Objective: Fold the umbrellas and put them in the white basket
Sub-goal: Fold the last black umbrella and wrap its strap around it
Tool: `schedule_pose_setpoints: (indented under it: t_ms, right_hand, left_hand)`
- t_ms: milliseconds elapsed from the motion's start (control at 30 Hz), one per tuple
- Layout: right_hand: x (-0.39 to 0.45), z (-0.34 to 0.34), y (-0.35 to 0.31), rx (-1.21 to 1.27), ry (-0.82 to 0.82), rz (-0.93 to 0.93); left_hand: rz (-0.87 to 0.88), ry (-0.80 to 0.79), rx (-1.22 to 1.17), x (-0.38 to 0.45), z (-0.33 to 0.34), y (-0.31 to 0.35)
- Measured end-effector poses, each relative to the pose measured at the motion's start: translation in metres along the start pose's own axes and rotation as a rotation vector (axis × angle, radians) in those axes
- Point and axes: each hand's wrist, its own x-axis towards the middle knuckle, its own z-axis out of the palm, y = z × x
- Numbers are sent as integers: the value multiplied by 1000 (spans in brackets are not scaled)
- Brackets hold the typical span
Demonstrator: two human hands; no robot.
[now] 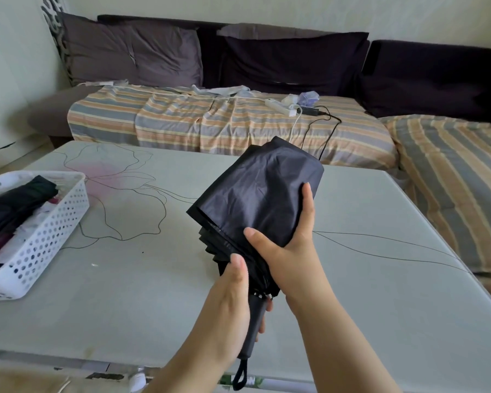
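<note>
A collapsed black umbrella point(258, 191) is held up above the table point(352, 279), its loose canopy bunched and pointing away from me. My left hand point(233, 302) grips its black handle, whose wrist loop hangs down near the table's front edge. My right hand point(289, 239) wraps around the canopy fabric, thumb on the near side and fingers on the far right side. The white perforated basket point(48, 236) stands at the table's left edge and holds a dark folded umbrella point(14, 202) and other folded ones in purple and white.
A sofa point(267, 66) with dark cushions and a striped cover runs behind the table. On it lie a white power strip point(281, 107) and black cables that trail toward the table's far edge. The tabletop bears a drawn flower pattern.
</note>
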Motion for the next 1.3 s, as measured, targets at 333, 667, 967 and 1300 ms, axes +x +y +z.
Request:
schedule_pose_setpoints:
  t_ms: [333,667,967,1300]
  right_hand:
    - [6,-14,-3,205,164,126]
    - [14,-8,2,476,172,117]
    - [9,3,5,414,-11,85]
    - [13,3,-1,373,13,65]
  left_hand:
    - [315,151,391,1,4,-12]
    - [-39,266,-31,5,-5,-2]
    - [-146,-281,-78,16,-21,-3]
    - [-115,-25,47,4,-18,6]
